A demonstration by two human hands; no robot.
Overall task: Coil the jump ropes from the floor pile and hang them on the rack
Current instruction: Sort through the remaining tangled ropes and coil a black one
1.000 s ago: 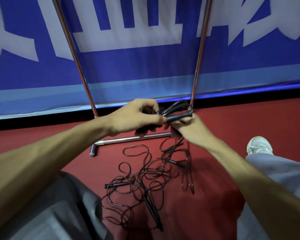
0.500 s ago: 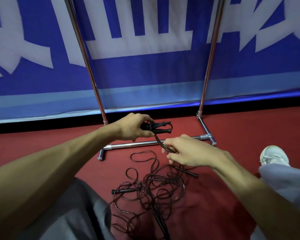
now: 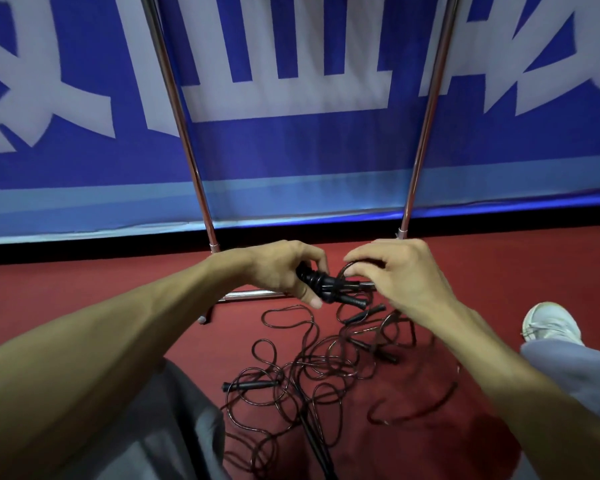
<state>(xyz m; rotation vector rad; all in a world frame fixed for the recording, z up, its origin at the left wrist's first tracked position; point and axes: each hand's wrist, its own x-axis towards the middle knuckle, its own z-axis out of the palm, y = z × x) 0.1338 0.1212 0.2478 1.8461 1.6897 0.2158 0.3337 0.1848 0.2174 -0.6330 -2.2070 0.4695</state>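
Jump rope (image 3: 330, 287), wound round its handles, was held above the floor pile (image 3: 309, 370), near the rack (image 3: 424, 133). Left hand (image 3: 279, 268) curled its fingers round the bundle; right hand (image 3: 400, 277) pinched a loop. Slack there would likely unwind the wraps.

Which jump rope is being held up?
The bundled rope between both hands: the left hand grips its handles, the right hand pinches its cord. The other ropes lie tangled on the red floor.

Red floor (image 3: 84, 289) below a blue banner (image 3: 291, 143) with large white characters, black strip (image 3: 49, 251) between.
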